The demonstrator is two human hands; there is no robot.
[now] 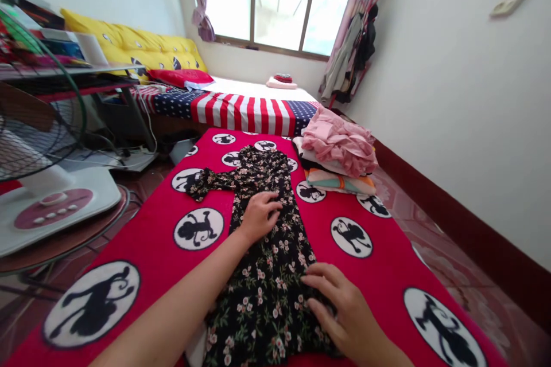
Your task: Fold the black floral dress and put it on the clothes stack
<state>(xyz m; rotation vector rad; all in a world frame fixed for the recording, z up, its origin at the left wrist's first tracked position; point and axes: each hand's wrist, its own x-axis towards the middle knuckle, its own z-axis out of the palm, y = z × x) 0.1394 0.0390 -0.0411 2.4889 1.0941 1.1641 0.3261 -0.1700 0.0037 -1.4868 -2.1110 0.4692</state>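
A black dress with a pink and green floral print [262,292] lies flat and lengthwise on a red blanket with white monkey-silhouette circles [379,281]. One long sleeve [206,182] stretches out to the left near the collar end. My left hand [258,218] rests palm-down on the dress's upper middle, fingers spread. My right hand [340,309] presses on the dress's lower right edge, fingers slightly apart. Neither hand visibly grips the fabric. My left forearm hides part of the blanket, and the dress's lower end runs out of view.
A stack of folded clothes topped with pink fabric [340,149] sits on the blanket's far right corner. On the left stand a white electric fan [43,143] and a cluttered desk [73,69]. Beyond lies a bed with a stars-and-stripes cover [241,114]. Tiled floor [451,264] runs along the right.
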